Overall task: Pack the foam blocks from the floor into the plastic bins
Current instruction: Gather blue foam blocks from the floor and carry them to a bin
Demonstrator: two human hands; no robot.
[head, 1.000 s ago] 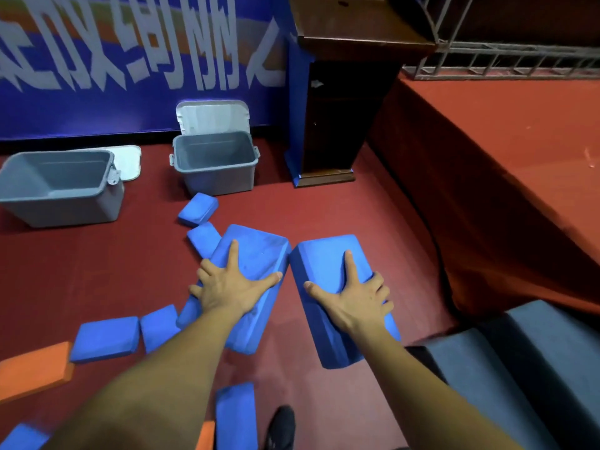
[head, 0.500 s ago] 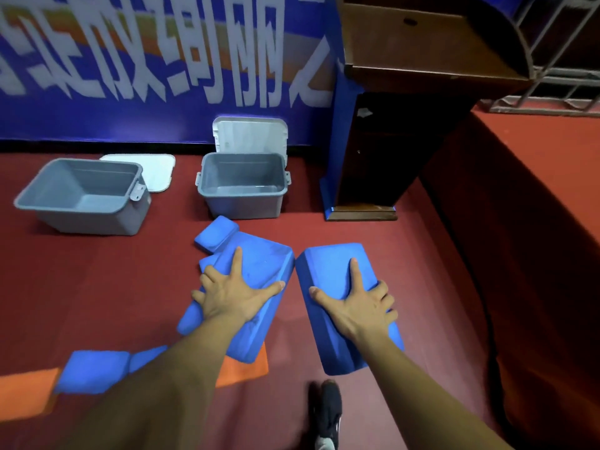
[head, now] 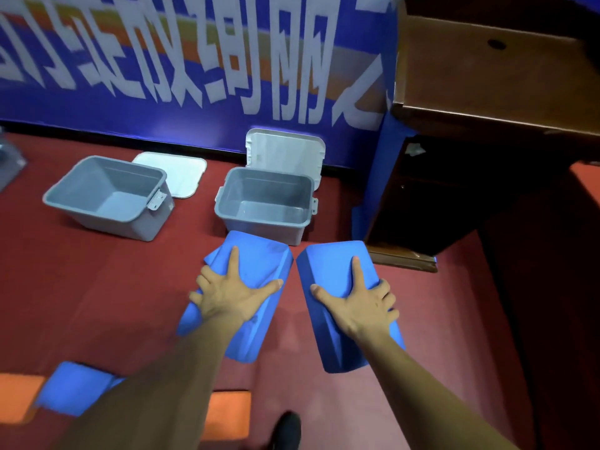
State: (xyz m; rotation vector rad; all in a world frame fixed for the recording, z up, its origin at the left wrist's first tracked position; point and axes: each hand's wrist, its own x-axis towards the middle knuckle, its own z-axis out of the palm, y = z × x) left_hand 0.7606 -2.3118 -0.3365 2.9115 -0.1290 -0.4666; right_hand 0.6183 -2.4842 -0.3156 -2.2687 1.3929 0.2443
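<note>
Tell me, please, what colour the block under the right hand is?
Blue, seen clearly in the head view: the block under the right hand.

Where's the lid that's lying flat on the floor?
The flat lid lies upper left of centre, behind the left bin, near the blue banner.

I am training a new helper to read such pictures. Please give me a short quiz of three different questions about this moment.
1. True or false: both grey bins already hold foam blocks.
2. What does each hand carry?
3. Which is nearer the held blocks: A) the left bin, B) the right bin?

Key
1. False: the left bin and the right bin show bare insides.
2. The left hand grips one blue block; the right hand grips another blue block.
3. B.
</note>
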